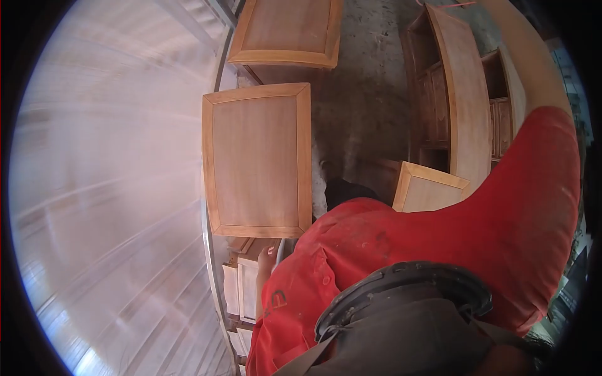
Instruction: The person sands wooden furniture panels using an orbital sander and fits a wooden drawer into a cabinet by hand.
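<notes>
Left hand [269,252] was near the closest edge of the framed wooden panel [257,163], whether gripping could not be told | right hand was out of view | panel sat beside translucent sheeting [125,156] | judged stiff, likely heavy, smooth enough to slip; best held by opposite sides of its frame [303,160]

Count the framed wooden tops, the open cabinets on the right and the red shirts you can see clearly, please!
Framed tops: 3
Open cabinets: 2
Red shirt: 1
Total: 6
Pieces at the lower left are too hidden to count.
</notes>
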`<state>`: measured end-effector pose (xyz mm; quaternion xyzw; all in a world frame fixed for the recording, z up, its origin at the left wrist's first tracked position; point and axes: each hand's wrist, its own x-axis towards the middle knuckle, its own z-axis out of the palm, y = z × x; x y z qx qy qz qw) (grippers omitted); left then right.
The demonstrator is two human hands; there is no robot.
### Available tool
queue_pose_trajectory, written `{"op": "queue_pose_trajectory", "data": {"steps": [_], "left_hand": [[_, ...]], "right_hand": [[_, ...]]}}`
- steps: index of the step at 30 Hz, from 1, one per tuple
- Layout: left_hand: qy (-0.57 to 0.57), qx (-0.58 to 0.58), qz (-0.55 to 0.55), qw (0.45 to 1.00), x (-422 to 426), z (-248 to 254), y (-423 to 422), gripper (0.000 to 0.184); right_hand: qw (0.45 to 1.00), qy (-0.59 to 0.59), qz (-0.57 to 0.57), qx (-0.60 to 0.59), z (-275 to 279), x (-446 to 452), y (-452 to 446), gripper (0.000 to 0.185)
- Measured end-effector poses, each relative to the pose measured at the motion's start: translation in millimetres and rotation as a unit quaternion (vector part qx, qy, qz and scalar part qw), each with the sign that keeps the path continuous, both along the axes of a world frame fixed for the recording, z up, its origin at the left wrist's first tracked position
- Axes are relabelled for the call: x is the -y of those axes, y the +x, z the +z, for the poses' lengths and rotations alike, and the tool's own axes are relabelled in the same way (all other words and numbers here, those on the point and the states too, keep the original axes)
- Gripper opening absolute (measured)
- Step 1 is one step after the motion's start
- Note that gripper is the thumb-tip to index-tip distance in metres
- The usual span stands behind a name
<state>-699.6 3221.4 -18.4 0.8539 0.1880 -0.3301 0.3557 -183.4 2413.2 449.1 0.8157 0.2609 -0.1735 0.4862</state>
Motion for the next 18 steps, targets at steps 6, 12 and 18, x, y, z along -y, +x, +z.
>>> {"op": "queue_pose_trajectory", "data": {"steps": [6, 12, 18], "left_hand": [[0.085, -0.034, -0.159, 0.983, -1, 9, 74, 0.033], [-0.112, -0.123, -0.03, 0.986, -33, -17, 118, 0.031], [-0.044, 0.067, -0.288, 0.954, -26, -29, 202, 0.034]], "right_hand": [[0.874, 0.162, -0.455, -0.049, 26, 49, -199, 0.046], [0.679, 0.402, -0.611, -0.066, -62, -85, -431, 0.062], [0.451, 0.654, -0.603, -0.073, -196, -284, -519, 0.072]]}}
